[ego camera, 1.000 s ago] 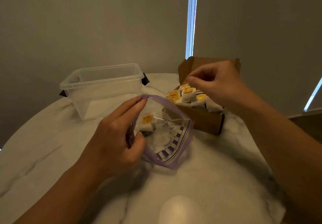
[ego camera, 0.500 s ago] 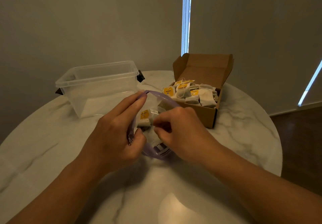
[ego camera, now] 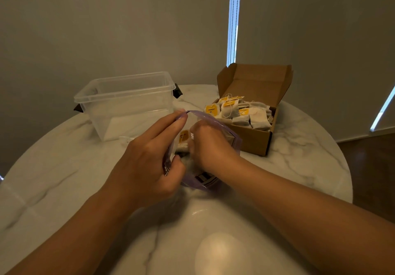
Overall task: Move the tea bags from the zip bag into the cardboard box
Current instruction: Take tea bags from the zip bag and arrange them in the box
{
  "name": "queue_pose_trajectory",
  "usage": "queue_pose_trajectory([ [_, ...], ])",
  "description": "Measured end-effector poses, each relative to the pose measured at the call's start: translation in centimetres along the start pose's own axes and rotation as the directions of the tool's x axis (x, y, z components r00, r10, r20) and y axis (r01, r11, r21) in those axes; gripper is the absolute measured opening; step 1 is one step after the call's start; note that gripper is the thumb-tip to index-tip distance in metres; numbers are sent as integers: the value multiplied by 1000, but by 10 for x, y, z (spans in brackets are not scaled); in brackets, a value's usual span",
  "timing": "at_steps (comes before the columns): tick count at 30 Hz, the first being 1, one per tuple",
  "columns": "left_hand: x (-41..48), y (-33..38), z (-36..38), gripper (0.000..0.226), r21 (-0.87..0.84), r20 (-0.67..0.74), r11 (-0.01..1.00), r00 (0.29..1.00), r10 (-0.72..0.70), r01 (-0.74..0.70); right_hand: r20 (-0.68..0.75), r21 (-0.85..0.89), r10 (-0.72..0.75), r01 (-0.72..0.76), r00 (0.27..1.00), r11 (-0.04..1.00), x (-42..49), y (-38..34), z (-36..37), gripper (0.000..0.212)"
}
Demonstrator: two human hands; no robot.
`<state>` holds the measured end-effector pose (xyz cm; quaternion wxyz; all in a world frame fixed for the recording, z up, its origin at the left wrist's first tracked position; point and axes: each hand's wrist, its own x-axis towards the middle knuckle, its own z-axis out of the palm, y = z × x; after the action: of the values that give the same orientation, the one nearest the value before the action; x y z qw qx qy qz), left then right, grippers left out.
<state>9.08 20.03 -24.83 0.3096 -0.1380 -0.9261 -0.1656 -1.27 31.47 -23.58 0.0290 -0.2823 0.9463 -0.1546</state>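
Beyond and left of the left grip [ego camera: 149, 161], a clear plastic tub [ego camera: 128, 103] stands on the marble desk [ego camera: 299, 157]. The left grip pinches the rim of the purple-tinted zip bag [ego camera: 213, 120], holding its mouth wide. Just right, the right grip [ego camera: 211, 146] is dipped into the bag with its fingertips hidden, so I cannot tell whether it holds anything. A yellow-tagged tea bag [ego camera: 184, 136] shows between the two. Beyond the right grip, the open cardboard box [ego camera: 252, 142] is heaped with pale, yellow-tagged tea bags [ego camera: 241, 112].

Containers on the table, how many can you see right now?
3: a clear plastic tub back left, the open cardboard box back right, and the zip bag in the middle, held by the left hand. None seems hidden.
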Motion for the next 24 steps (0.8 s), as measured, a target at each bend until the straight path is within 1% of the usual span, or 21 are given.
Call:
queue_pose_trajectory([
  [3, 0, 0, 1, 70, 11, 3, 1000, 1000, 6, -6, -19, 109, 41, -39, 999, 993, 4, 4, 3, 32],
  [4, 0, 0, 2, 70, 9, 4, 1000, 1000, 5, -5, -28, 181, 52, -46, 998, 982, 6, 6, 4, 34],
  [6, 0, 2, 2, 68, -4, 2, 1000, 1000, 0, 0, -25, 357, 93, -78, 995, 931, 9, 9, 9, 36],
  [8, 0, 3, 2, 66, -10, 2, 1000, 1000, 1, -1, 10, 506, 126, -114, 992, 855, 13, 10, 13, 38],
  [10, 1, 4, 2, 67, -18, 4, 1000, 1000, 7, -7, 30, 600, 163, -148, 986, 786, 15, 11, 15, 39],
  [11, 1, 4, 2, 67, -24, 2, 1000, 1000, 10, -10, 36, 612, 170, -156, 985, 775, 15, 12, 15, 39],
  [14, 1, 5, 1, 66, -33, 2, 999, 1000, 18, -18, 47, 529, 132, -137, 990, 838, 15, 13, 14, 36],
  [15, 1, 5, 1, 67, -32, 3, 999, 1000, 20, -20, 32, 527, 140, -136, 990, 839, 14, 13, 14, 31],
  [17, 1, 5, 1, 67, -31, 9, 999, 1000, 21, -21, -29, 585, 147, -102, 989, 805, 13, 13, 16, 15],
  [18, 1, 5, 0, 67, -32, 17, 999, 1000, 20, -19, -58, 584, 133, -75, 989, 809, 11, 13, 16, 12],
  [22, 2, 5, -1, 68, -57, 29, 998, 999, 16, -14, -171, 445, 37, 44, 984, 894, -5, 14, 11, 17],
  [24, 2, 6, -1, 69, -64, 23, 998, 1000, 9, -8, -215, 393, 2, 85, 977, 915, -17, 16, 6, 18],
])
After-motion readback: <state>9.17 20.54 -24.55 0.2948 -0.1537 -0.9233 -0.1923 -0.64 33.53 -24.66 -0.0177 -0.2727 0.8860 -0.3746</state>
